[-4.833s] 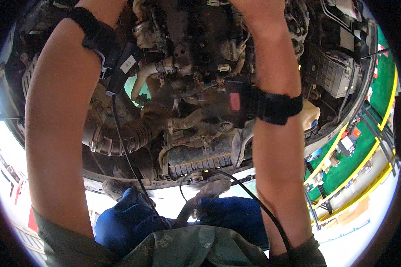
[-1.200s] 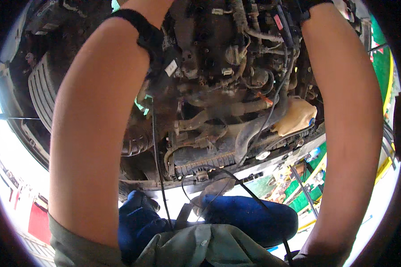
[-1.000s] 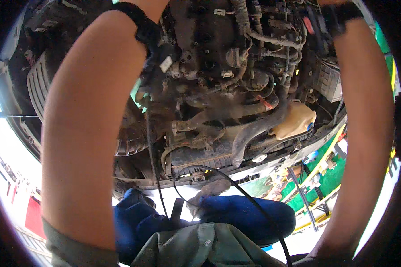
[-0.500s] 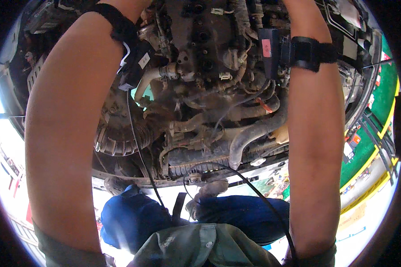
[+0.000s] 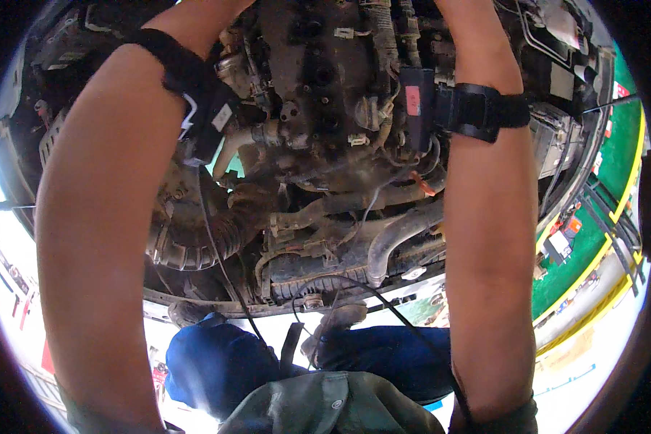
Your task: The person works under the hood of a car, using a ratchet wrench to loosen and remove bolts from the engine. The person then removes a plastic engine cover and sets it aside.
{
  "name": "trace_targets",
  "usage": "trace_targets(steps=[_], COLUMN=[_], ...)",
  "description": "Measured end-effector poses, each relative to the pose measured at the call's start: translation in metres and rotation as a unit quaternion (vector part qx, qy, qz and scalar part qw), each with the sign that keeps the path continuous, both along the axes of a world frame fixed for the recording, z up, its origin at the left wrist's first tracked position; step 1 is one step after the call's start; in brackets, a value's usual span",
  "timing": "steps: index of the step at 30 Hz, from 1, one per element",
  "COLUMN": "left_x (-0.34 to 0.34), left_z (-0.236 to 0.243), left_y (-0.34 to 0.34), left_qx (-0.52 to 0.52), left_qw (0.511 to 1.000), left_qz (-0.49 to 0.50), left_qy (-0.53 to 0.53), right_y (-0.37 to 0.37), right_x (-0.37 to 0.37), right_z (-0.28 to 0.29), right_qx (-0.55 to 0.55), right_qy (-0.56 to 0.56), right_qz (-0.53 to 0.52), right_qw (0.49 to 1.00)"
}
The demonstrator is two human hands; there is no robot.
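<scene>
Both hands are out of view past the upper edge of the frame, so their grip cannot be told; only the forearms show, well apart, reaching up into the underside of a vehicle engine [image 5: 318, 108]. The left forearm [image 5: 101, 239] rises along the left side and carries a black wrist strap [image 5: 188, 72] with a small white tag, from which a thin black cable [image 5: 217, 260] hangs down toward the person's lap. The right forearm [image 5: 484, 239] rises on the right and wears a black band with a dark box-shaped device [image 5: 448, 108] bearing a red patch, facing the engine. Between the two arms sit grimy engine parts: a ribbed black hose [image 5: 195, 246] at the left, a curved grey pipe [image 5: 398, 231] near the right arm, and assorted connectors and wiring further up. Below the engine's lower edge, the person's knees in blue trousers [image 5: 224, 362] show, with an olive-green garment [image 5: 325, 409] nearest the camera. At the far right lies a green floor with yellow lines [image 5: 607, 195].
</scene>
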State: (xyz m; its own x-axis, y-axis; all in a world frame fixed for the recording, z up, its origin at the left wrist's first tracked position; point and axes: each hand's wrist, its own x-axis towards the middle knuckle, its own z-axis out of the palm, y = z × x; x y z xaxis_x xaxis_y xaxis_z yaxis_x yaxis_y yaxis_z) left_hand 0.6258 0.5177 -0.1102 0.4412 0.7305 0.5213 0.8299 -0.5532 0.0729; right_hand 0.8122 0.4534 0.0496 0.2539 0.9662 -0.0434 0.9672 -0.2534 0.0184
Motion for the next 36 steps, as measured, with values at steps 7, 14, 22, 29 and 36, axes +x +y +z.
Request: trace_targets(steps=[7,14,22,29,36], left_x=[-0.001,0.001,-0.008,0.014,-0.014], left_z=[0.003,0.002,0.01,0.019,0.087], left_y=[-0.005,-0.002,-0.005,-0.005,-0.04], left_qx=[-0.054,-0.134,-0.225,-0.218,-0.657], left_qw=[0.997,0.983,0.946,0.949,0.735], left_qz=[0.053,0.001,0.004,0.004,0.121], left_qy=[0.017,-0.126,-0.235,-0.226,-0.117], right_y=[-0.008,-0.013,-0.017,-0.003,-0.008], right_x=[-0.008,-0.009,-0.009,-0.002,0.0], right_z=[-0.003,-0.003,-0.01,-0.005,0.009], right_qx=[-0.008,0.086,0.036,-0.04,-0.113], right_qy=[0.001,-0.022,-0.005,-0.057,-0.06], right_qz=[-0.047,0.018,-0.048,-0.014,0.028], right_qw=[0.999,0.996,0.998,0.997,0.991])
